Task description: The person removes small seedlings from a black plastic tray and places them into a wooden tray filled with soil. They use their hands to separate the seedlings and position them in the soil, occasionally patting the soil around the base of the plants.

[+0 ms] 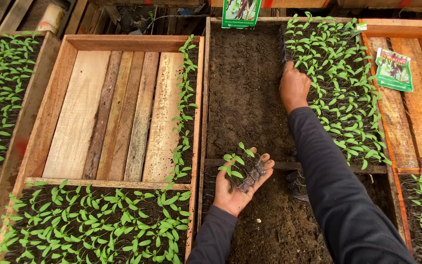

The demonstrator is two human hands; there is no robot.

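Head view, the only one.

My left hand (240, 188) is palm up, fingers cupped under a few seedlings (240, 166) in small dark soil plugs. They rest across palm and fingers, over the crossbar of the soil tray (245, 93).

My right hand (294, 87) is stretched out ahead, knuckles up, fingers down in the edge of the seedling bed (343, 88) just to its right. Fingertips are hidden in the leaves, so I can't tell if they're pinching anything or spread.

Handling, my read: plugs are light, soft and crumbly; stems are thin and snap easily. Better to support from below at the soil block, not by stem or leaves. A flat, cupped palm suits this.

Left of my left hand: slat tray (108, 107), mostly bare boards, one seedling row along its right edge. Below it, a full bed of sprouts (94, 225).

Labels: a seed packet (241, 12), green and rectangular, stands upright at the tray's far edge, beyond my right hand. A second packet (394, 69), green with red, lies flat and tilted on orange boards well to the right of that hand.
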